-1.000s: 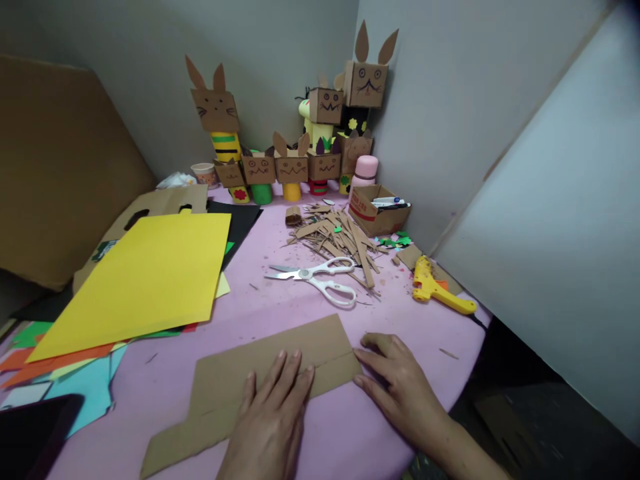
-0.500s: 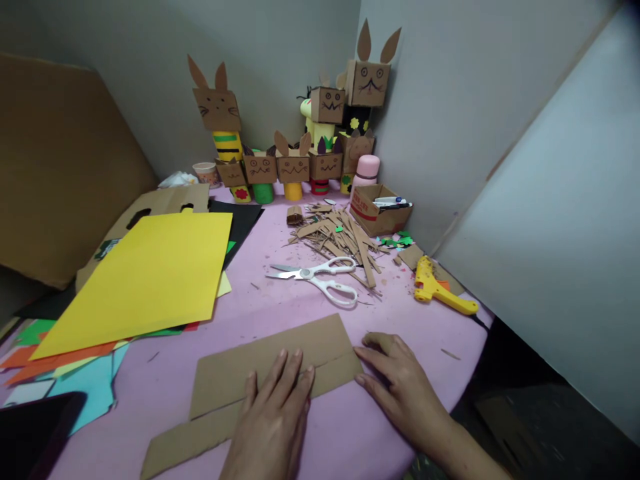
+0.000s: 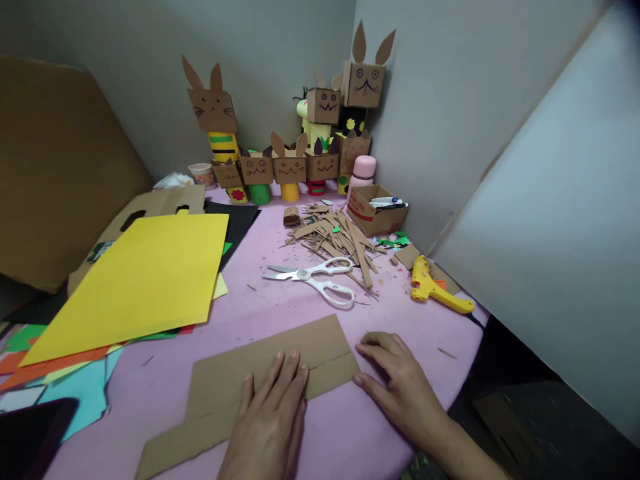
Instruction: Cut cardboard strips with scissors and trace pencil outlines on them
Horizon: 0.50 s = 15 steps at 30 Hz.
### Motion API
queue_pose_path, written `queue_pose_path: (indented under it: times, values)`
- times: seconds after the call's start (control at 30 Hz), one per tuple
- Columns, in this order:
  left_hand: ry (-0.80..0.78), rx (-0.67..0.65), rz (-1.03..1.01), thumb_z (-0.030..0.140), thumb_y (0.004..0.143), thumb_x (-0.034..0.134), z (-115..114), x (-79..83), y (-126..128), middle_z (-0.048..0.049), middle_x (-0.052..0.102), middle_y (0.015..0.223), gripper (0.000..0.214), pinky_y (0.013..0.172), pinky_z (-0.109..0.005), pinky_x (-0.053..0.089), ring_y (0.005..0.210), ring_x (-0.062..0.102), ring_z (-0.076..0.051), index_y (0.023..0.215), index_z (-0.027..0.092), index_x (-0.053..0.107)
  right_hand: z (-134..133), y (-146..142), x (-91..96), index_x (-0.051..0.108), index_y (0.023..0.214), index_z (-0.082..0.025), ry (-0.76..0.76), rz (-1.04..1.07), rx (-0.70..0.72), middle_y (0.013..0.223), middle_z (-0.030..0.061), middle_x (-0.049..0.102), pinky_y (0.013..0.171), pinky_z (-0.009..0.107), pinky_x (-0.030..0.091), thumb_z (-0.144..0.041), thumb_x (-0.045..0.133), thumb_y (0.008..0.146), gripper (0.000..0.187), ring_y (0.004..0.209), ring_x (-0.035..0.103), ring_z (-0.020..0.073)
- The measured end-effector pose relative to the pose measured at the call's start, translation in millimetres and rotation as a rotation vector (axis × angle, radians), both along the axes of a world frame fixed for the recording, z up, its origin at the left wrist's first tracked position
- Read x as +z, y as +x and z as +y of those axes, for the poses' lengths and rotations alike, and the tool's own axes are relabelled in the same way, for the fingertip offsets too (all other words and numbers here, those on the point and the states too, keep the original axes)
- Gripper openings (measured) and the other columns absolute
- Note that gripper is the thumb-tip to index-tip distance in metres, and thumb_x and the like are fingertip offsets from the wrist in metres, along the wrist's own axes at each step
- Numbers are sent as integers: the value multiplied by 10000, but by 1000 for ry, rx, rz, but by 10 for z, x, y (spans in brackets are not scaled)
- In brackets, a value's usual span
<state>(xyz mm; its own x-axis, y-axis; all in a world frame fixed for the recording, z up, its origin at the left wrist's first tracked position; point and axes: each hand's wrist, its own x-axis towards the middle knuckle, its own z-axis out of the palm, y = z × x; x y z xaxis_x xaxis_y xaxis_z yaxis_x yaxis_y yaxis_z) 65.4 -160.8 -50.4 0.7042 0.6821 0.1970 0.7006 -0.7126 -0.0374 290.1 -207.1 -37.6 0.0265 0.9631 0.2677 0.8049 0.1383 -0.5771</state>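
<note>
A rectangular piece of cardboard (image 3: 270,347) lies on the table near me. Against its near edge lies a longer cardboard strip (image 3: 185,440), which sticks out past it to the left. My left hand (image 3: 270,413) rests flat over both, fingers stretched out and pointing away from me. At the strip's right end is my right hand (image 3: 400,373), with its thumb tip at the strip's edge. Its other fingers are bent and apart from the thumb, with nothing between them. White-handled scissors (image 3: 315,277) lie with blades parted just beyond the cardboard.
A yellow glue gun (image 3: 435,290) lies at the right edge. Behind the scissors is a heap of cardboard scraps (image 3: 333,233) beside a small box (image 3: 375,217) with pens. Yellow paper (image 3: 145,273) covers coloured sheets at left. Several cardboard animal figures (image 3: 290,167) stand at the back.
The dark gap between strip and rectangle has narrowed to a fine line. My right index finger has come slightly away from the cardboard's end. The view has shifted a little.
</note>
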Motion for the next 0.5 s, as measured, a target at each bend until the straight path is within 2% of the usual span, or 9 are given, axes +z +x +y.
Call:
queue_pose_path:
  times: [0.17, 0.5]
  values:
    - [-37, 18, 0, 181, 875, 374, -1, -35, -32, -78, 462, 1369, 458, 902, -555, 453, 1254, 431, -294, 1321, 241, 458, -16, -12, 17, 659, 1002, -212, 5, -46, 18, 1054, 106, 601, 814, 442, 462, -142, 546, 836, 213, 960, 522, 258]
    - [32, -36, -5, 158, 838, 401, 99, -197, -134, -52, 469, 1354, 499, 818, -503, 521, 1202, 491, -292, 1312, 299, 463, 10, -49, 25, 654, 965, -247, 2, -69, 23, 1068, 71, 592, 828, 402, 453, -118, 558, 813, 221, 949, 524, 237]
